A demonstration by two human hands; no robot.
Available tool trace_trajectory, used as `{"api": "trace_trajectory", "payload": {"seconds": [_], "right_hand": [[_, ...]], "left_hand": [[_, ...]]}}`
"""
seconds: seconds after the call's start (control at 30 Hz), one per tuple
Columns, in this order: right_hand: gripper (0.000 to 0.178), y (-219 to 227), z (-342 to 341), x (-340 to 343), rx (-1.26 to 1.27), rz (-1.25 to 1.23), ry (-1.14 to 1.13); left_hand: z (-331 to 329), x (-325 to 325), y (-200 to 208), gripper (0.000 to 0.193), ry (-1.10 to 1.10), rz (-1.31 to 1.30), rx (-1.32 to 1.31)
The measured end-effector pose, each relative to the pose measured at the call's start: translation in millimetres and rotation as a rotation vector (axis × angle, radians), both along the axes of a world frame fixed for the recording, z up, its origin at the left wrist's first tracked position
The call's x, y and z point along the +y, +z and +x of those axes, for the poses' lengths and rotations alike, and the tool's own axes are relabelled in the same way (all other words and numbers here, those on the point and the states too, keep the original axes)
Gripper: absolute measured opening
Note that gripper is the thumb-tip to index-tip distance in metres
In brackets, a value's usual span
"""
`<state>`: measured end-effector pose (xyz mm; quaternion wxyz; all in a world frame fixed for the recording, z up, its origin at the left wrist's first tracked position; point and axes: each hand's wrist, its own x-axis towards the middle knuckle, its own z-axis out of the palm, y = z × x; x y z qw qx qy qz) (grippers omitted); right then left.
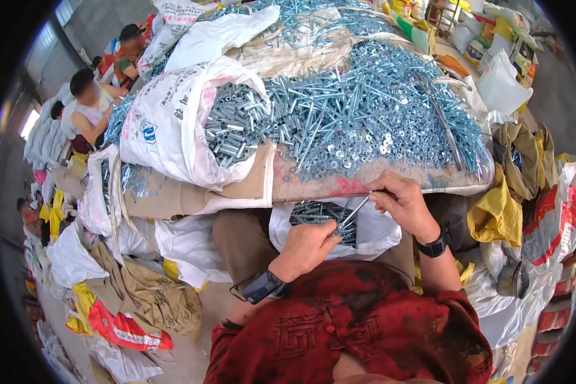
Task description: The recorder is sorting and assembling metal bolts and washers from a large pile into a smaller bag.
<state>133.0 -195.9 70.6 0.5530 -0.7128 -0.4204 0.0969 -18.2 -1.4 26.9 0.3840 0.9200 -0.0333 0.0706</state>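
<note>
A long thin metal bolt (356, 210) slants between my two hands, over a white woven sack (384, 238) in my lap. Its upper end is pinched between the thumb and finger of my right hand (401, 201). My left hand (306, 248) is closed at the lower end, where the fingers partly hide what they grip. Inside the lap sack lie many bolts (323, 212), assembled-looking but small in view. Just beyond my hands, a heap of washers and nuts (365, 144) covers the table's near part, with loose long bolts (320, 102) behind it.
A white sack (166, 121) lies tipped on the table, spilling metal sleeves (233, 121). The table's near edge (313, 187) runs in front of me. Sacks crowd both sides, with a yellow one (498, 214) at right. Other people (89, 109) sit at far left.
</note>
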Motion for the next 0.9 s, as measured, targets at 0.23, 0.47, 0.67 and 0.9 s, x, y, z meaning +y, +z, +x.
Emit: {"api": "trace_trajectory", "payload": {"seconds": [0.23,0.47,0.67,0.9], "right_hand": [[0.009,-11,-9,15,0.436,0.185,-0.068],[0.012,-2,2,16,0.403,-0.012,0.127],[0.023,-37,-27,37,0.706,0.055,0.351],[0.049,-38,-42,81,0.396,0.161,0.354]], "left_hand": [[2,3,-6,0.021,0.087,-0.133,-0.039],[2,21,-13,0.017,0.069,-0.14,-0.112],[4,14,-19,0.017,0.031,-0.38,-0.127],[1,0,-13,0.014,0.163,-0.217,-0.349]]}}
